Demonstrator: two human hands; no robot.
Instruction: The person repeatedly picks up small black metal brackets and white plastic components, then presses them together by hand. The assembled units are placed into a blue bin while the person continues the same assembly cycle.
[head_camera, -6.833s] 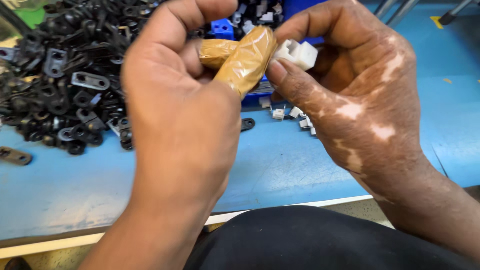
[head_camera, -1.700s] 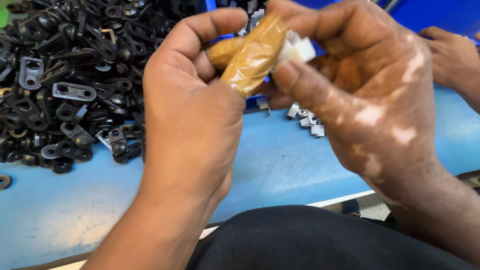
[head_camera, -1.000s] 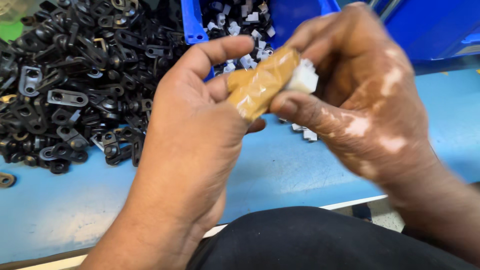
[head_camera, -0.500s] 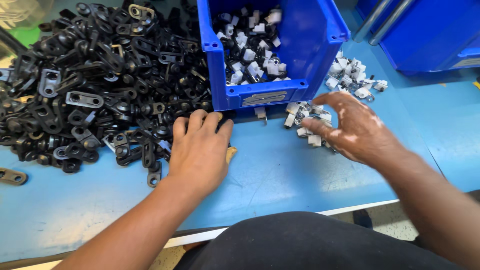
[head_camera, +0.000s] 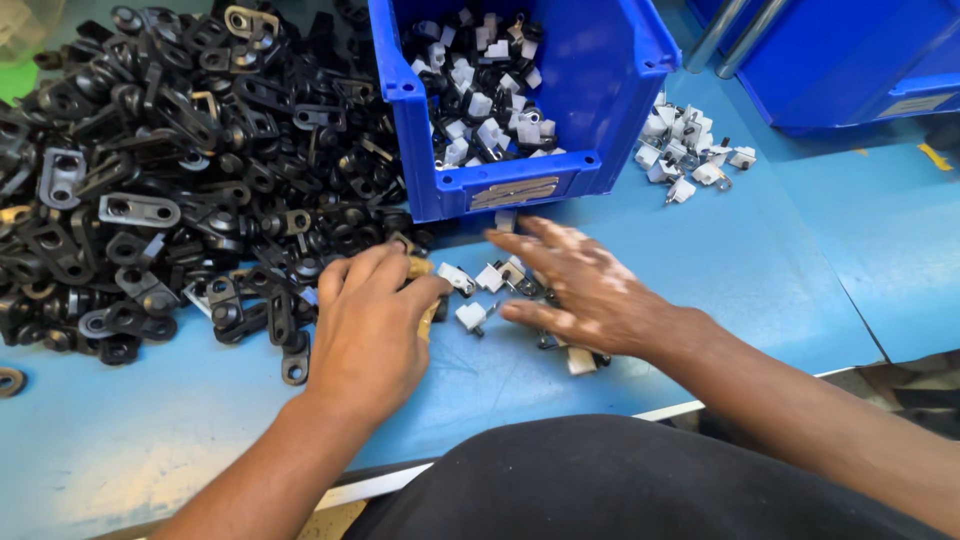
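Where the dark lap meets the table (head_camera: 120, 440) edge, both forearms reach out over the blue top. Left hand (head_camera: 368, 330) lies palm down, fingers curled loosely, tan-taped fingertips (head_camera: 420, 268) touching the surface at the near edge of the black pile; whether it pinches a part, cannot tell. Right hand (head_camera: 585, 290) is spread flat, fingers splayed, resting on a small scatter of white clips (head_camera: 490, 277); one clip (head_camera: 470, 316) sits loose between the two hands, another (head_camera: 580, 361) just under the right wrist. Nothing gripped in the right. Left of the hands, a broad heap of black brackets (head_camera: 170, 180) covers the table. Straight beyond the hands, a blue bin (head_camera: 620, 70) holds mixed white and black pieces. Right of the bin, a second cluster of white clips (head_camera: 690, 150) lies on the table, well apart from the hands. Farther right, another blue bin (head_camera: 850, 70).
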